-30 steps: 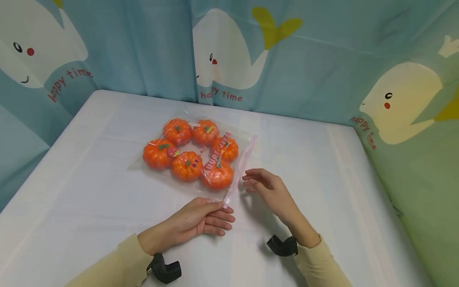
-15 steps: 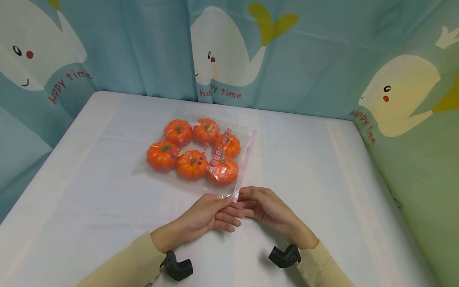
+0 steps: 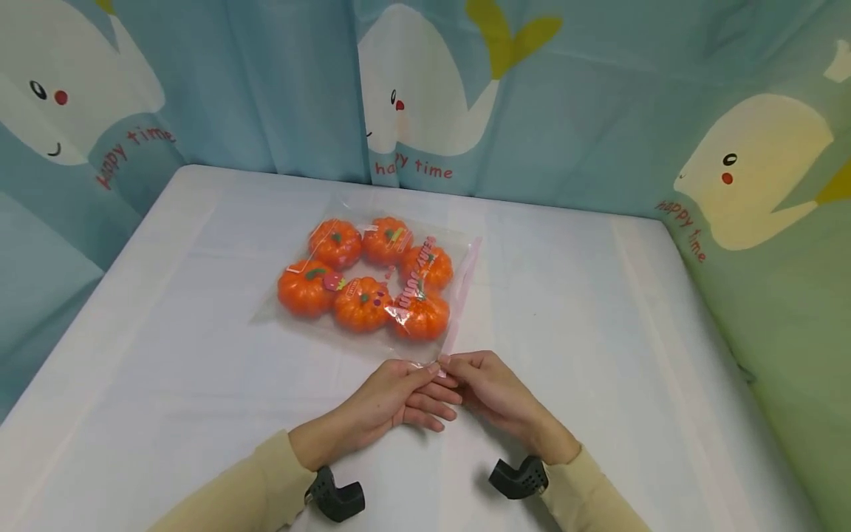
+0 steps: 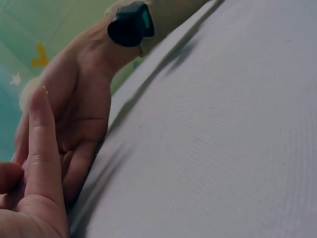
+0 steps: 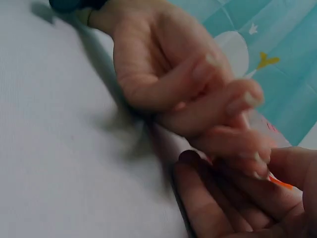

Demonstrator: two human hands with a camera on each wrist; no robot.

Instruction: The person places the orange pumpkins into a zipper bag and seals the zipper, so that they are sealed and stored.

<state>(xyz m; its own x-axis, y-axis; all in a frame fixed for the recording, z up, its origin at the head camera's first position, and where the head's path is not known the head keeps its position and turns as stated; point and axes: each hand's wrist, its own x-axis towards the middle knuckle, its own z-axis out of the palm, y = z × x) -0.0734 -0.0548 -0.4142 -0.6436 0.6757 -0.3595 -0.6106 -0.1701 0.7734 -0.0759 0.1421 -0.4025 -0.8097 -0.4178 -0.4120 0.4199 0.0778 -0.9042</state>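
A clear zip bag [image 3: 319,334] with a pink slider strip [image 3: 467,284] along its right side lies on the table. Inside it are several orange toy pumpkins [image 3: 362,304] with green stems. My left hand [image 3: 392,399] pinches the bag's near right corner between thumb and fingers, the other fingers extended. At the same corner my right hand [image 3: 499,395] pinches the end of the strip, where its slider is covered by the fingertips. In the right wrist view the fingers of the left hand [image 5: 198,99] overlap those of the right hand [image 5: 237,198].
The white table [image 3: 585,332] reaches back to a blue curtain [image 3: 598,96] printed with whales, which turns green on the right. A black wrist camera [image 3: 335,496] sits on the left wrist, another black wrist camera [image 3: 520,478] on the right.
My right hand has come in from the right and down to the bag's corner and now pinches the strip's end. My left hand and the bag's corner have shifted slightly right.
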